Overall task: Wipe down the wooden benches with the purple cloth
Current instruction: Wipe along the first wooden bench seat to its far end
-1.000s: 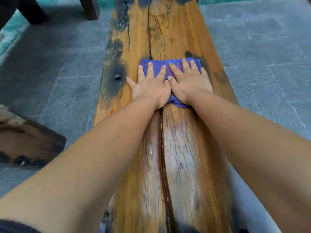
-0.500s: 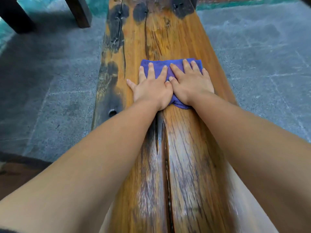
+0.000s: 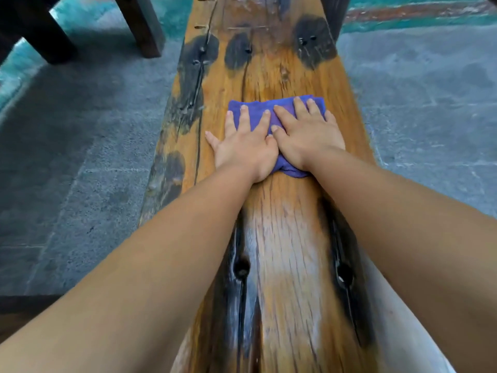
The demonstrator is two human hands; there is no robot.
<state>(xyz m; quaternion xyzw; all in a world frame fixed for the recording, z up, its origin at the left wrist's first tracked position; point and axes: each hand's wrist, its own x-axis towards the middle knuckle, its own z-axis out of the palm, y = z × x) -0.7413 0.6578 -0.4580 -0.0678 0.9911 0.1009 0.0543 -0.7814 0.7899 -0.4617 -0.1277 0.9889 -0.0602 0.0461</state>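
A long wooden bench (image 3: 285,71) with dark knots and cracks runs away from me down the middle of the view. The purple cloth (image 3: 252,106) lies flat on its top, a bit past the middle. My left hand (image 3: 242,145) and my right hand (image 3: 304,133) press side by side on the cloth, fingers straight and spread, palms down. The cloth's far edge and a small fold near my wrists show; the rest is hidden under my hands. The wood near me looks shiny.
Grey stone floor (image 3: 80,162) lies on both sides of the bench. Dark wooden legs (image 3: 139,25) of other furniture stand at the top left. A teal painted strip (image 3: 416,20) runs along the far floor. A dark wooden edge (image 3: 21,308) shows low on the left.
Both hands have pushed the cloth forward along the bench, towards the far end with the three dark knots. The wood behind them shines more.
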